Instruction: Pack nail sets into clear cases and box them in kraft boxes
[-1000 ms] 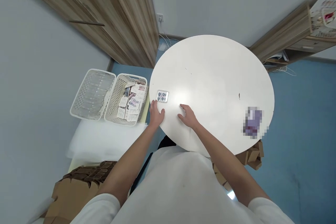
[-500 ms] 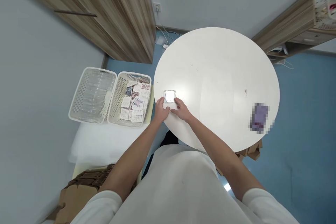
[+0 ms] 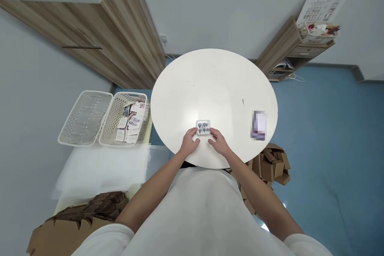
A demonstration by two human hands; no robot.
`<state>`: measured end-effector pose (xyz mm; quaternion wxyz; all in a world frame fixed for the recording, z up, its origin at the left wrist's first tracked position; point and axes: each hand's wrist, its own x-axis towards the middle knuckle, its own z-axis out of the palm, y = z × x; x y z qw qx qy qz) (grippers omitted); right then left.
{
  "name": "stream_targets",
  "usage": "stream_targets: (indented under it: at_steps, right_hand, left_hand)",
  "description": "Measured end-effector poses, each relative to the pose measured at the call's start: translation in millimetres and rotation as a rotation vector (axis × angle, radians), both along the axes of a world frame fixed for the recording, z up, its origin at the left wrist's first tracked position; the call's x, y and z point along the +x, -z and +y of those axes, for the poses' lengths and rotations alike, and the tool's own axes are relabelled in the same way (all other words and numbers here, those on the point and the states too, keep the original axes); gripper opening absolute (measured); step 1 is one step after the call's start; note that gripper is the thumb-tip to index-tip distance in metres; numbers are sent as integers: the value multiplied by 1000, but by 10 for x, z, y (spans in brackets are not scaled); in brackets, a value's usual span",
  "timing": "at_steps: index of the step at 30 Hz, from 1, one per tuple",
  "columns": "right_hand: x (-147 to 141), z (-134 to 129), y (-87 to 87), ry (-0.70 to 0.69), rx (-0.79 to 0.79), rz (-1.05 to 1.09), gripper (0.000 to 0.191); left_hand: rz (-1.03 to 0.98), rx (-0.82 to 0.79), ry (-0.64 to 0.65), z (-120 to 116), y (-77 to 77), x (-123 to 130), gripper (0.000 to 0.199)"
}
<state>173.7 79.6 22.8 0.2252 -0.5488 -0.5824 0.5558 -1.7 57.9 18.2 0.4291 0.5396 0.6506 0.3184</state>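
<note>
A small clear case [image 3: 203,127] with several dark bluish, nail-shaped pieces on a white backing is at the near side of the round white table [image 3: 210,76]. My left hand [image 3: 189,142] has its fingertips against the left side of the case. On the opposite side, the fingertips of my right hand [image 3: 219,141] press the right edge, so the case is held between both hands. Both thumbs point inward below it, apart from each other and from the case. Whether the case rests on the tabletop or is slightly raised, I cannot tell.
A pixelated purple item [image 3: 259,125] lies at the table's right. To the left stand a white basket [image 3: 103,126] of printed cards and another basket [image 3: 64,128] of clear plastic cases. Cardboard boxes [image 3: 270,164] sit below right; flattened cardboard [image 3: 69,230] is at lower left.
The case has moved rightward across the table from its left edge, between both hands. Its glare is gone and the pieces inside show. The camera view has shifted too.
</note>
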Motion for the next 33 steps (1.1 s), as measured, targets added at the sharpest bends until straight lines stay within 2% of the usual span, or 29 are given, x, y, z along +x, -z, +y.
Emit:
stream_targets:
  at_steps: [5, 10, 14, 19, 24, 26, 30, 33]
  right_hand:
    - [625, -171, 99, -1, -17, 14, 55]
    - [817, -202, 192, -88, -20, -7, 60]
    - [810, -199, 228, -146, -20, -28, 62]
    - [787, -197, 264, -177, -9, -60, 62]
    - [792, -277, 184, -184, 133, -206, 57]
    - [783, -352, 135, -261, 219, -303, 51]
    - [716, -491, 92, -525, 361, -563, 43]
    - [639, -522, 101, -567, 433, -699, 28]
  left_hand:
    - [24, -39, 76, -109, 17, 553, 55]
    - [68, -69, 54, -187, 98, 775, 57]
    - [104, -98, 23, -212, 107, 795, 57]
    - [178, -108, 93, -192, 65, 788, 54]
    - [266, -57, 113, -250, 51, 735, 54]
    - [296, -2, 142, -318, 51, 676, 52]
    - [361, 73, 271, -462, 44, 521, 44]
    - [407, 83, 356, -516, 25, 423, 41]
